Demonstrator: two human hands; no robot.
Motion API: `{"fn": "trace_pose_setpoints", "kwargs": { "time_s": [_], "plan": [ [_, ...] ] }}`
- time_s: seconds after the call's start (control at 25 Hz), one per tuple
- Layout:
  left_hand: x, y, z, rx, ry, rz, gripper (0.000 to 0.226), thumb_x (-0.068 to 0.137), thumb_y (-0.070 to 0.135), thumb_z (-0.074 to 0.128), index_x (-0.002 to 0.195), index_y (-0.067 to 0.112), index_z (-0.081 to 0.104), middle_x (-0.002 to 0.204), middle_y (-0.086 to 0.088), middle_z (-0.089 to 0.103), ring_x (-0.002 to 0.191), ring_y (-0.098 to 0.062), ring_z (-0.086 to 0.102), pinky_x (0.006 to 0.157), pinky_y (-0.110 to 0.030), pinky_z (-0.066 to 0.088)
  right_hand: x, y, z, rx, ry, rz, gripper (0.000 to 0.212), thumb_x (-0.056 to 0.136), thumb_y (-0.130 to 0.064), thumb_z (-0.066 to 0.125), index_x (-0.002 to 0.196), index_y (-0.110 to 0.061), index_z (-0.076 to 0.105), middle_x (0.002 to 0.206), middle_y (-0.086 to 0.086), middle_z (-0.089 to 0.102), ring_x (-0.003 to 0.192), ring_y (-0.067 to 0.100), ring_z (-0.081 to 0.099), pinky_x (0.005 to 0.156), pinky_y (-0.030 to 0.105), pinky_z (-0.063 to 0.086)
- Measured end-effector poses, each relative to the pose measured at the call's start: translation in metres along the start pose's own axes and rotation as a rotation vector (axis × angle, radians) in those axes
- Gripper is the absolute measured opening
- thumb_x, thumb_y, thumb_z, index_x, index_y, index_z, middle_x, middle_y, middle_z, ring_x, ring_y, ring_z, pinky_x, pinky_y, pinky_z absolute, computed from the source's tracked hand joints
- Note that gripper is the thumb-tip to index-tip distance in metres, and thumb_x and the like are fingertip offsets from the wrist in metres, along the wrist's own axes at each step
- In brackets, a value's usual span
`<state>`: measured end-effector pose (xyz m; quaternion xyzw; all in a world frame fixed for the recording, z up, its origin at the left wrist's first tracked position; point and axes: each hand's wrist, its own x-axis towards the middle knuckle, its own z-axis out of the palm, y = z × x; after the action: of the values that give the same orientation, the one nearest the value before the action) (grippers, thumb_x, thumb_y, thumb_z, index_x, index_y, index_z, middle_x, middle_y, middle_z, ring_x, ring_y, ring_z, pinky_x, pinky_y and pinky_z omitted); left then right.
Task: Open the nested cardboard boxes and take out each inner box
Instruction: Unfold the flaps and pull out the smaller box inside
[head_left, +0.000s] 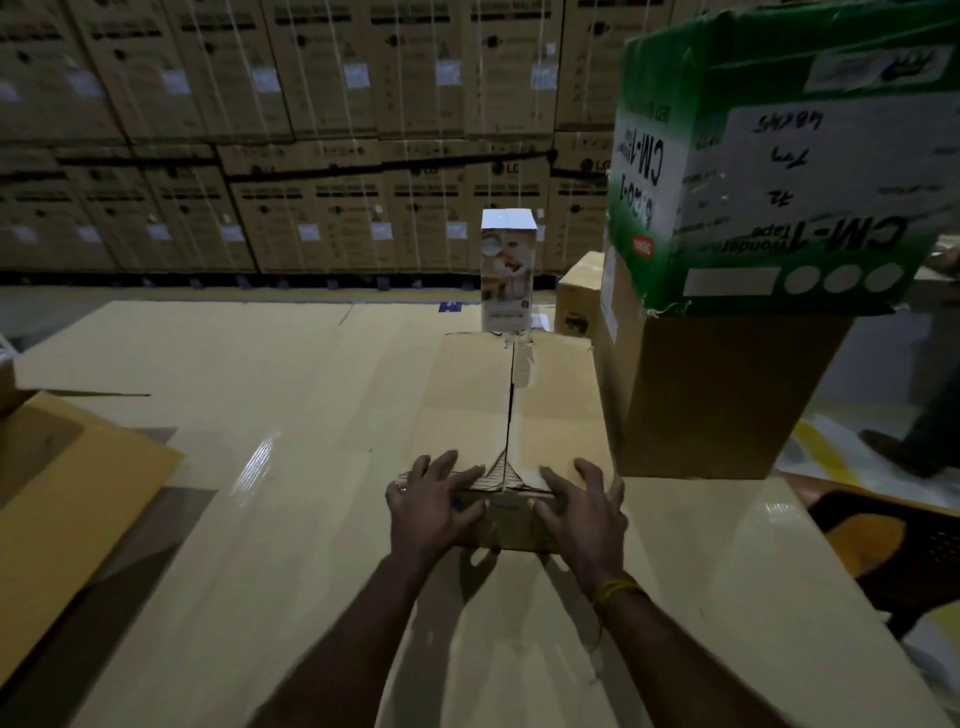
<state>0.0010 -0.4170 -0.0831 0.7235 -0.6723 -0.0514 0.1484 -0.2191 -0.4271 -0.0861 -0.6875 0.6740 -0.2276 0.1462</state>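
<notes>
From my feed the long closed cardboard box is plain tan, the tall narrow carton behind it white with a food picture, the big upside-down carton green and white with black lettering, and there's a yellow wrist thread

The brown box is matt corrugated cardboard, its top seam torn rough with frayed paper tape. The tabletop is covered in smooth cardboard sheeting with a glossy sheen. The green-and-white carton is printed cardboard, scuffed at its edges. The tall white box is glossy printed card.
</notes>
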Motion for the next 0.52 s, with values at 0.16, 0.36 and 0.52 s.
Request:
{"fn": "trace_pose_setpoints", "kwargs": {
  "time_s": [0.16, 0.36, 0.52],
  "plan": [
    [-0.058, -0.007, -0.005, -0.023, 0.056, -0.041, 0.052, 0.079, 0.072, 0.045, 0.13, 0.062, 0.048, 0.151, 0.019, 0.039, 0.141, -0.014, 0.028, 0.102, -0.053, 0.028, -0.049, -0.008, 0.002, 0.019, 0.005, -0.004, 0.043, 0.089, -0.05, 0.066, 0.131, -0.048, 0.058, 0.151, -0.008, 0.033, 0.14, 0.038, 0.018, 0.1, 0.061, 0.041],
    [-0.163, -0.015, -0.02, -0.048, 0.071, -0.093, 0.05, 0.083, 0.068, 0.047, 0.132, 0.058, 0.049, 0.153, 0.017, 0.037, 0.143, -0.015, 0.024, 0.102, -0.052, 0.023, -0.139, -0.027, 0.0, 0.08, 0.068, -0.005, 0.041, 0.083, -0.064, 0.06, 0.12, -0.047, 0.064, 0.143, -0.012, 0.041, 0.14, 0.033, 0.022, 0.098, 0.061, 0.042],
    [-0.252, -0.017, -0.039, -0.021, 0.012, -0.122, 0.053, 0.088, 0.065, 0.043, 0.141, 0.057, 0.038, 0.16, 0.013, 0.025, 0.148, -0.02, 0.016, 0.105, -0.054, 0.021, -0.211, -0.041, -0.005, 0.119, 0.112, -0.002, 0.037, 0.085, -0.07, 0.052, 0.108, -0.045, 0.067, 0.135, -0.014, 0.045, 0.137, 0.029, 0.027, 0.097, 0.059, 0.044]
  ]
}}
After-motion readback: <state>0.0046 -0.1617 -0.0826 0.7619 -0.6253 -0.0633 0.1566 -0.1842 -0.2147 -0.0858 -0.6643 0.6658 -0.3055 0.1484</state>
